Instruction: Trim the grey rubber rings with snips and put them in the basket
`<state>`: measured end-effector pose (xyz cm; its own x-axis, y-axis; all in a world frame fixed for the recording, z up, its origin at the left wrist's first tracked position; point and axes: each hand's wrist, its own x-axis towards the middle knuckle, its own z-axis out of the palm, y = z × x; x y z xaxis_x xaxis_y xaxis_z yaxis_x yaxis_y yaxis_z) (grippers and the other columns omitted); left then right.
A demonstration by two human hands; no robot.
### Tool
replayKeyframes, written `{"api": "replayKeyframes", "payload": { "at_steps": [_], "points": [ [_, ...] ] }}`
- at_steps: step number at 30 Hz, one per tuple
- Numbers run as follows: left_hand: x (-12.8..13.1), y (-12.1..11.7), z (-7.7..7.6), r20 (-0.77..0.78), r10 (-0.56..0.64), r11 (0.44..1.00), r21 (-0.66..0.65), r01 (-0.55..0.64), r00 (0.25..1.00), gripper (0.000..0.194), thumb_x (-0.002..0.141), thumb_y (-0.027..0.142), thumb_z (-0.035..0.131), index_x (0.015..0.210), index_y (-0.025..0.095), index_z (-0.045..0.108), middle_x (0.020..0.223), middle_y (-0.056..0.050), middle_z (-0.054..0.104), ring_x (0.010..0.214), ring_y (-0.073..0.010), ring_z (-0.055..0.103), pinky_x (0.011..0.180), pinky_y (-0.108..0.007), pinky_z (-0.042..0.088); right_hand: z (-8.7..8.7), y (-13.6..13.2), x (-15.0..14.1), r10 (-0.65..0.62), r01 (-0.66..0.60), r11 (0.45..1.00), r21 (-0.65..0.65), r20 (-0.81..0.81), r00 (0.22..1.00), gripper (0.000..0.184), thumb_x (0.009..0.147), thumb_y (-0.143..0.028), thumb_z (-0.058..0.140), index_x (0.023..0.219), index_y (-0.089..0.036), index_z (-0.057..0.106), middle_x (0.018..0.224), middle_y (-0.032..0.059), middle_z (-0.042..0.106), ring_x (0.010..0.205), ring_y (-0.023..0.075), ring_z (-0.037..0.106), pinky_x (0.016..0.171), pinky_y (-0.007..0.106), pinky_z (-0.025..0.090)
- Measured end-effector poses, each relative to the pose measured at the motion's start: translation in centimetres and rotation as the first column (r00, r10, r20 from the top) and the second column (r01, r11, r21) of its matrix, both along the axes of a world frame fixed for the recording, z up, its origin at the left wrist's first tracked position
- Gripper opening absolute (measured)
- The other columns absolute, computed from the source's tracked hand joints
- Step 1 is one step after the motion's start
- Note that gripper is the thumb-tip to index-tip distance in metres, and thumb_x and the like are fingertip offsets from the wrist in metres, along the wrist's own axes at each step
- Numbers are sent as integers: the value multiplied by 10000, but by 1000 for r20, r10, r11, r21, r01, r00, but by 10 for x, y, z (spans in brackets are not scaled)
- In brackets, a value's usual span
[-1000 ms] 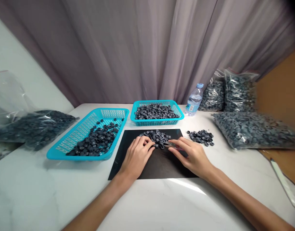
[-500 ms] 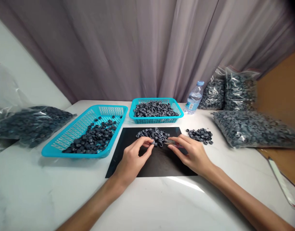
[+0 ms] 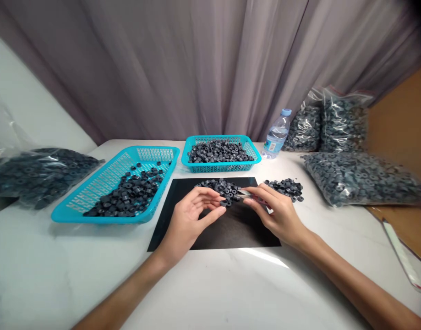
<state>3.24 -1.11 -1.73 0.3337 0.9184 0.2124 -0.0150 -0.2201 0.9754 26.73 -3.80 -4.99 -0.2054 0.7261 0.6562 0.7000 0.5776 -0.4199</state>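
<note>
My left hand (image 3: 193,215) pinches one small dark grey ring (image 3: 223,202) between thumb and fingertips. Close by, my right hand (image 3: 277,213) grips slim metal tweezers (image 3: 244,193), their tips pointing left towards that ring; whether they touch it is too small to tell. Both hands are above a black mat (image 3: 227,231). Just behind the fingertips, a heap of similar grey rings (image 3: 219,184) lies on the mat, partly hidden by my left hand. A smaller pile of rings (image 3: 286,187) sits on the table beyond my right hand.
Two blue baskets hold rings: a left basket (image 3: 69,206) and a back basket (image 3: 220,167). A water bottle (image 3: 276,135) stands behind. Bags of rings lie at left (image 3: 55,172) and right (image 3: 364,178), with upright bags (image 3: 346,121) behind. A white strip-like object (image 3: 401,254) lies far right.
My left hand has shifted slightly right with the ring, its fingers a little more spread. The tweezers now angle closer to the ring. The view has tilted slightly.
</note>
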Motion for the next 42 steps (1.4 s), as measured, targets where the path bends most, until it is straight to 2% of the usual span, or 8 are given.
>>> {"api": "replayKeyframes", "payload": {
  "at_steps": [7,12,20,24,29,32,37,42],
  "points": [
    [-2,-1,7,92,-51,980,-186,67,994,260,787,233,838,995,199,686,1059,-45,757,1048,-174,694,979,-290,550,-2,2,1,8,-8,1000,-1,-2,1000,244,1043,-281,541,1233,-168,646,841,48,625,739,171,621,633,279,485],
    [-5,0,8,143,-46,969,-236,79,989,229,790,242,841,986,223,724,1063,-27,744,1079,-165,674,1015,-271,515,-4,3,2,0,0,1000,12,25,1000,236,1038,-282,555,1219,-165,649,848,48,634,744,172,624,668,290,487],
    [-6,-1,14,125,-92,961,-249,121,988,216,823,267,815,1032,223,786,1126,-47,759,1134,-196,663,1062,-308,494,-3,3,2,-6,5,1000,5,58,998,254,1039,-282,553,1236,-156,652,863,52,655,752,179,648,672,294,490],
    [-5,-2,15,151,-87,945,-299,129,985,219,805,255,833,1013,206,783,1090,-39,772,1063,-175,694,1018,-273,513,-3,3,2,-8,8,1000,5,68,998,253,1039,-290,554,1235,-164,652,879,54,666,773,185,665,677,296,496],
    [-7,-3,16,241,-108,908,-371,194,965,193,836,231,811,999,167,731,1009,-58,790,936,-147,734,890,-232,555,-5,3,1,6,-6,1000,2,68,998,251,1040,-284,550,1234,-160,651,841,44,649,740,181,653,670,297,499],
    [-6,-3,17,319,-129,860,-436,266,939,154,857,202,792,961,153,690,1027,-73,794,941,-139,744,870,-208,563,-7,4,1,4,-4,1000,-9,72,997,252,1037,-285,556,1239,-165,647,856,49,658,745,182,652,680,298,503],
    [-6,-5,19,400,-77,786,-540,302,913,155,856,169,792,943,137,668,991,-69,795,881,-111,752,826,-168,581,-10,5,4,4,-3,1000,-8,58,998,242,1035,-285,556,1228,-170,646,871,52,658,731,177,649,691,299,507],
    [-7,-7,21,431,-102,767,-540,347,897,143,868,162,780,923,143,649,965,-62,788,847,-95,745,811,-153,587,-11,5,4,1,0,1000,-18,65,998,236,1033,-287,560,1221,-173,647,865,46,652,730,174,643,688,298,509]
  ]
}}
